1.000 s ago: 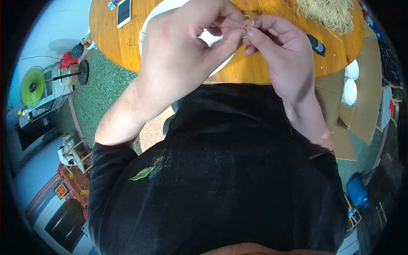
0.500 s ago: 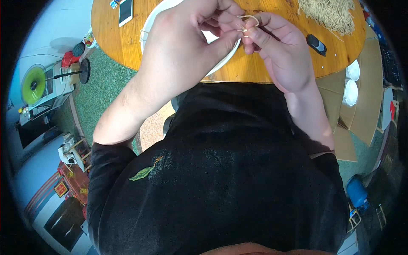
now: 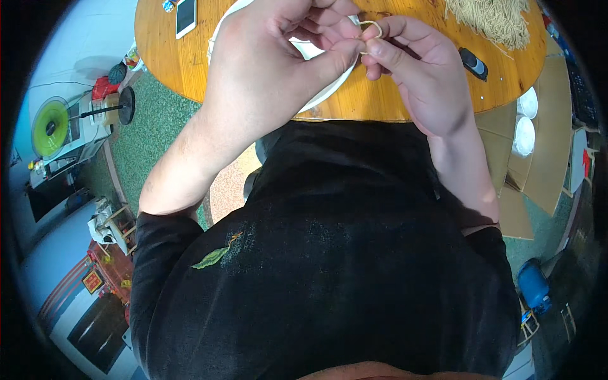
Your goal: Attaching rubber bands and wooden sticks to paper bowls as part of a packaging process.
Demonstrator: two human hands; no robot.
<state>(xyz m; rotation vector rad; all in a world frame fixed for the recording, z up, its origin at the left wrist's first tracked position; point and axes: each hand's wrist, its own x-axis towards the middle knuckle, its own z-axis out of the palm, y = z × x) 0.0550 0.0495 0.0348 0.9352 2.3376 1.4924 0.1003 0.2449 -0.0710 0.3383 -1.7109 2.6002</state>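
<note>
My left hand [image 3: 278,57] and my right hand [image 3: 418,69] meet fingertip to fingertip above the near edge of a round wooden table [image 3: 183,60]. Between them they pinch a thin tan strand [image 3: 372,26] bent into a small loop. The thumb and forefinger of each hand close on it. A white bowl [image 3: 323,95] lies on the table under my left hand, mostly hidden by it. A heap of similar tan strands [image 3: 491,19] lies on the table at the far right.
A white phone [image 3: 186,16] lies on the table's left part and a small dark object [image 3: 474,63] at its right. Flattened cardboard [image 3: 538,158] with white lids [image 3: 524,130] lies on the floor right. Green carpet [image 3: 142,145], a fan [image 3: 50,126] stand left.
Both hands have drifted slightly up and right over the table, and the loop of strand between the fingertips has turned a little; the grip is unchanged.
</note>
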